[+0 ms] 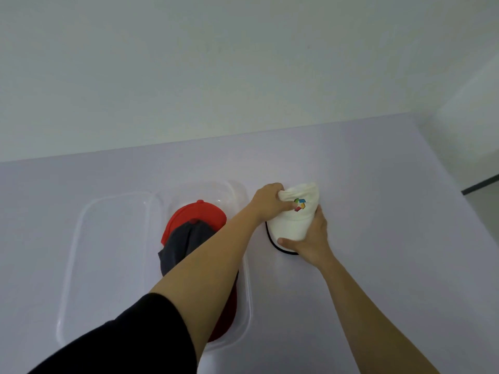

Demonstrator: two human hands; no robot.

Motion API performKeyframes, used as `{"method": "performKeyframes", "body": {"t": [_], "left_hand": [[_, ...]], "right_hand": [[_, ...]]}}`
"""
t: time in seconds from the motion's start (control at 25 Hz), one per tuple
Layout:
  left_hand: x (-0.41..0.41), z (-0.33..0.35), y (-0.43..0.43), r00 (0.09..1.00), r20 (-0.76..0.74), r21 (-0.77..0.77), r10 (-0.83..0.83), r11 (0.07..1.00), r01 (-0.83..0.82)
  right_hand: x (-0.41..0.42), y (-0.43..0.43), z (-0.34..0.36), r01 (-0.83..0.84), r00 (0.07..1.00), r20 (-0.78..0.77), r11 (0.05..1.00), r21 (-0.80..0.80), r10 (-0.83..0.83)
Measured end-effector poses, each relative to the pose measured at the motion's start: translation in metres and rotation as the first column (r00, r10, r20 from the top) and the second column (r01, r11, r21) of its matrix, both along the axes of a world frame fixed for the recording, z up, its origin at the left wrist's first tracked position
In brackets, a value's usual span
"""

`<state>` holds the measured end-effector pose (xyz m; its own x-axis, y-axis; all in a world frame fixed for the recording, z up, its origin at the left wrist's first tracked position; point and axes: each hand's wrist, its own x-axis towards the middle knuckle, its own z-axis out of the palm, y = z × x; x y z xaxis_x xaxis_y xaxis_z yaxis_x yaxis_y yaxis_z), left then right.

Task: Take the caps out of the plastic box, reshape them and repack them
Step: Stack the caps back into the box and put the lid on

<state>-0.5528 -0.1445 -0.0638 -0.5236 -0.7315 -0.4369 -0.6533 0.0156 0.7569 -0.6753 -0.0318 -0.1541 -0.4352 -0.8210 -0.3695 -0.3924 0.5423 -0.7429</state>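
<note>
A white cap (290, 222) with a coloured logo and a black-edged brim rests on the table to the right of the clear plastic box (244, 292). My left hand (267, 202) grips the crown's top left fabric. My right hand (313, 236) holds the cap's right side and brim, thumb across the brim. Inside the box lie a red cap (198, 214) and a dark grey cap (186, 244) on top of it. My left forearm crosses over the box and hides part of its contents.
The box's clear lid (108, 265) lies flat on the table just left of the box. The pale table (378, 198) ends at a white wall behind and drops off at the right edge, where a dark floor strip shows.
</note>
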Motion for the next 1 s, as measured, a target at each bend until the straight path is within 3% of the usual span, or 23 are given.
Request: {"method": "performKeyframes", "body": {"t": [0.08,0.16,0.28,0.36,0.56,0.68,0.76,0.88,0.92,1.0], "left_hand": [[0.0,0.004,0.001,0.998,-0.055,0.035,-0.024,0.999,0.026],[0.003,0.014,0.001,0.994,-0.076,0.057,-0.084,0.994,0.089],[0.019,0.041,-0.004,0.975,-0.2,0.19,-0.098,0.972,0.136],[0.038,0.063,-0.006,0.959,-0.277,0.262,-0.05,0.957,0.125],[0.082,0.099,0.0,0.923,-0.354,0.27,0.151,0.961,-0.054],[0.112,0.102,0.008,0.837,-0.302,0.452,0.456,0.842,-0.295],[0.134,0.106,0.013,0.852,-0.234,0.57,0.469,0.776,-0.271],[0.167,0.116,0.015,0.861,-0.255,0.613,0.439,0.763,-0.207],[0.178,0.119,0.015,0.849,-0.259,0.613,0.459,0.758,-0.223],[0.2,0.124,0.01,0.836,-0.253,0.572,0.487,0.772,-0.277]], "right_hand": [[0.004,0.003,0.011,0.018,0.999,0.043,0.995,-0.098,-0.013],[0.006,0.005,0.034,0.096,0.981,0.182,0.98,-0.174,-0.064],[-0.003,0.011,0.063,0.277,0.836,0.524,0.949,-0.149,-0.162],[-0.006,0.016,0.085,0.179,0.743,0.669,0.964,-0.198,0.0],[0.023,0.006,0.121,0.007,0.579,0.786,0.963,-0.269,0.215],[0.055,-0.005,0.134,0.019,0.486,0.83,0.947,-0.322,0.272],[0.075,-0.011,0.137,-0.023,0.445,0.838,0.94,-0.341,0.316],[0.102,-0.019,0.138,-0.149,0.335,0.843,0.908,-0.393,0.42],[0.11,-0.022,0.139,-0.169,0.34,0.84,0.906,-0.389,0.424],[0.124,-0.031,0.143,-0.174,0.447,0.8,0.917,-0.36,0.399]]}}
